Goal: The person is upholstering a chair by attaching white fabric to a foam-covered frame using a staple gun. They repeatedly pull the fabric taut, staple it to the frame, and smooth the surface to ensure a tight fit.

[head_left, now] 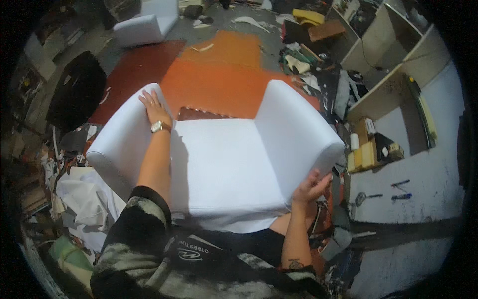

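Observation:
A white upholstered armchair [224, 164] faces me, with a flat seat between two tall padded arms. My left hand [155, 107] lies open on the inner face and top edge of the left arm [122, 129], fingers apart, a watch [160, 126] on its wrist. At the lower front of the right arm [294, 129] is my right hand [311, 187], its fingers loosely bent and apart against the front edge. Nothing shows in either palm. White cover fabric [239, 222] hangs over the seat's front edge, close to my body.
Orange and red sheets [214, 84] cover the floor beyond the chair. Another white upholstered piece [139, 30] stands far left. Crumpled white fabric [89, 199] lies at left. On the right, a white workbench [418, 194] holds yellow blocks [366, 155] and hand tools [368, 198]; scraps pile beside it.

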`<action>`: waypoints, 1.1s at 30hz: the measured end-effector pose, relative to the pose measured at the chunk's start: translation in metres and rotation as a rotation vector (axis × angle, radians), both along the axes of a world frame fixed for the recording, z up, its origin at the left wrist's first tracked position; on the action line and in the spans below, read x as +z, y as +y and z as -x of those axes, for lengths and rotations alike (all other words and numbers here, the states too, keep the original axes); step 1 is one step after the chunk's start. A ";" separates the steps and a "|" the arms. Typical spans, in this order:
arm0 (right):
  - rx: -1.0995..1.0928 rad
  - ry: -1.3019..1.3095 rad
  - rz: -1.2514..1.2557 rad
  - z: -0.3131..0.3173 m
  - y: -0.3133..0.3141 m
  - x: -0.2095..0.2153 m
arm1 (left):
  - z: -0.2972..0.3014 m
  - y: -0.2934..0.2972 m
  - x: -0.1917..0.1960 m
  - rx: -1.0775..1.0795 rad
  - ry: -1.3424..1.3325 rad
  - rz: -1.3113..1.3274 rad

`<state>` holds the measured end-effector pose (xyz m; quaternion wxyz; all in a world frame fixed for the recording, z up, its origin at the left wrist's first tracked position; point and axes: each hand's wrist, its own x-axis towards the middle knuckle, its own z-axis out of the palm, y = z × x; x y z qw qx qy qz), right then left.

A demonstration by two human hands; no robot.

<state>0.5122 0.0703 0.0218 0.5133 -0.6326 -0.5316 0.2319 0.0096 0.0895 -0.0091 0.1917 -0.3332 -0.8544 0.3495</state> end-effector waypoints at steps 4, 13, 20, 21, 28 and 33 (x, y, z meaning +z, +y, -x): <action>0.016 0.050 -0.078 0.006 0.004 0.005 | -0.051 -0.064 -0.098 0.110 -0.847 -0.030; -0.055 -0.088 -0.150 0.019 0.040 0.016 | -0.172 -0.183 0.063 -0.533 -1.324 -0.186; -0.103 -0.302 -0.051 0.072 0.113 0.097 | -0.137 -0.211 0.114 -0.610 -0.986 -0.544; -0.095 -0.313 -0.010 0.080 0.122 0.111 | -0.131 -0.203 0.117 -0.639 -0.913 -0.591; 0.251 -0.243 -0.033 0.082 0.193 0.128 | -0.100 -0.134 0.127 -0.840 -0.673 -0.951; 0.668 0.635 0.387 0.013 0.193 0.031 | -0.095 -0.128 0.126 -0.890 -0.661 -0.940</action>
